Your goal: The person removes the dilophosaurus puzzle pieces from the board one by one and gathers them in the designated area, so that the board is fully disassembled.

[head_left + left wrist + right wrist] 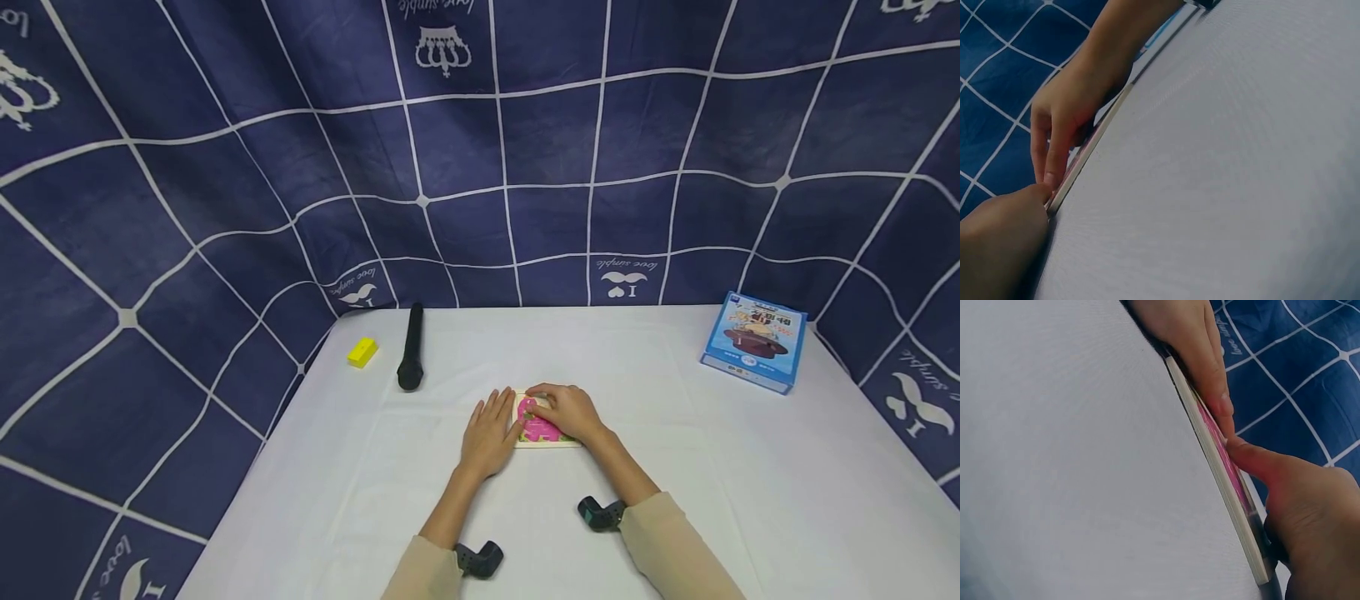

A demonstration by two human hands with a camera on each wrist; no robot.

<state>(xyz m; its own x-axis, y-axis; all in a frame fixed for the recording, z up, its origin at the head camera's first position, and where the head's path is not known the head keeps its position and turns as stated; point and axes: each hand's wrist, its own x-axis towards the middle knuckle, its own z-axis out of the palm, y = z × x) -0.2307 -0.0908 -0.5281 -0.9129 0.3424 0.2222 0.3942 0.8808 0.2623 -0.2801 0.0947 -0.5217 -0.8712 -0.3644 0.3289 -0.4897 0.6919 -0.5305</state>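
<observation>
A small flat board [542,430] with a pink picture and a pale wooden edge lies on the white table. My left hand [487,435] rests along its left side, fingers straight, with the thumb reaching onto the picture. Over the board's upper right part, my right hand [572,412] touches the picture with its thumb, the index finger bent near the far edge. In the right wrist view, the two thumbs meet above the board's pink face [1217,440]. Part of the picture is hidden under the hands.
A black microphone [412,350] lies at the back left, beside a small yellow block [362,352]. At the back right is a blue box [756,342] with a printed picture. A dark blue gridded cloth [555,150] hangs behind the white table [360,500].
</observation>
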